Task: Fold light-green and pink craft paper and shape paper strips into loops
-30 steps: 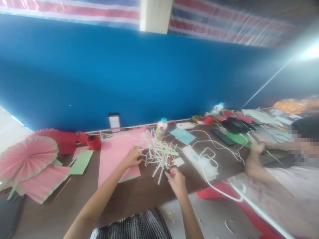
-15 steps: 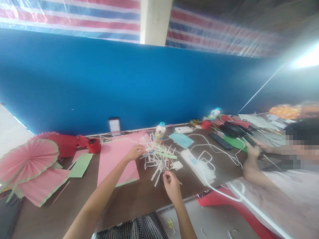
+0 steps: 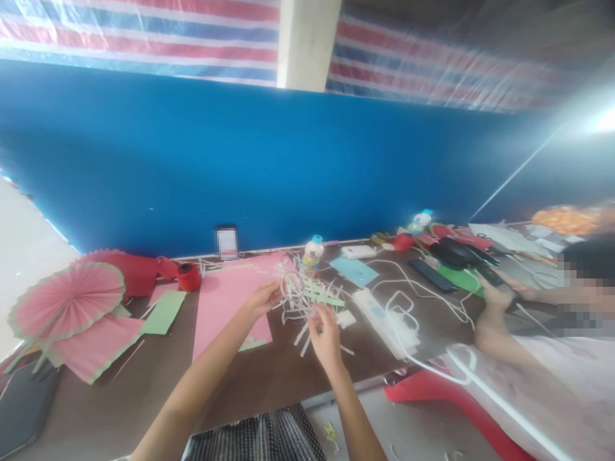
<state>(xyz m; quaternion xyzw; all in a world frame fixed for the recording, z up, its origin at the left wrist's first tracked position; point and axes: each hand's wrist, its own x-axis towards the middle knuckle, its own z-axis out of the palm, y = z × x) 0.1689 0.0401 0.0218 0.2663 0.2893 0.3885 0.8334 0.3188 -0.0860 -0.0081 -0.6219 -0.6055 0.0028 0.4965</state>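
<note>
My left hand (image 3: 265, 298) is closed at the left edge of a heap of white and pale green paper strips (image 3: 321, 294). Its fingertips pinch a pale ring (image 3: 292, 285) that looks like a roll of tape, standing in front of the strips. Close by on the right, my right hand (image 3: 325, 330) has its thumb and fingertips pressed together over the strips' near side. What they hold, if anything, is too small to make out. Pink paper sheets (image 3: 225, 307) lie beneath and left of my left forearm.
A bottle with a blue cap (image 3: 314, 251) stands behind the strips. To the right lie a white power strip (image 3: 377, 323) and cables. Pink pleated paper fans (image 3: 72, 299), a red spool (image 3: 189, 277) and green paper (image 3: 164, 312) are left. Another person's arm (image 3: 494, 317) reaches in from the right.
My left hand now has the pale ring raised at its fingertips. My right hand has moved up and closer to it, over the strips. The view has shifted slightly.
</note>
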